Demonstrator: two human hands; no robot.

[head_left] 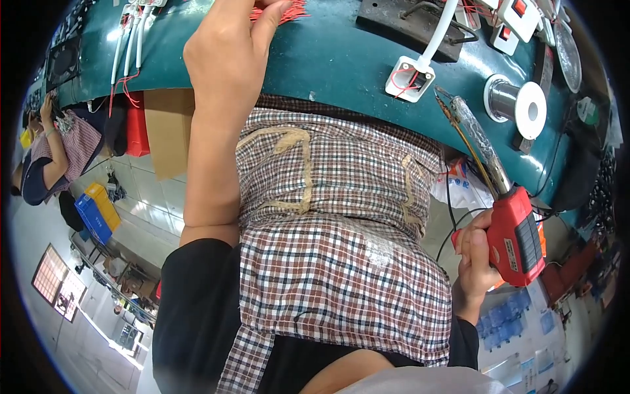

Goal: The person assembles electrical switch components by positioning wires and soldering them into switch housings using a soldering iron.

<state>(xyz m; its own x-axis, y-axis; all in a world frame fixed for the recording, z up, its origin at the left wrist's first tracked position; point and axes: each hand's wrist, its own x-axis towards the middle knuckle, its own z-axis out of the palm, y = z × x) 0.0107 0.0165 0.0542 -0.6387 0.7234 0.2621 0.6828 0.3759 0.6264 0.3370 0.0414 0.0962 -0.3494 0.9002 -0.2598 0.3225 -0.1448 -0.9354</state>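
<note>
My right hand [478,253] is wrapped round the red handle of a soldering gun [515,240]. Its long metal barrel points up and left, the tip close to a white switch housing [410,79] at the bench edge. Thin red wires show inside that open housing, and a white cable runs up from it. At the top edge of the view, my left hand [230,39] is at a bunch of red wires [292,12]. Its thumb bends in toward the fingers, which the frame partly cuts off; what they pinch is hidden.
A solder wire spool [530,110] stands on the green bench [328,62], right of the barrel. Behind the housing sits a dark metal block [420,26]. More white switches [518,16] lie at the upper right, white cables [134,43] at the upper left. Another person [59,151] sits far left.
</note>
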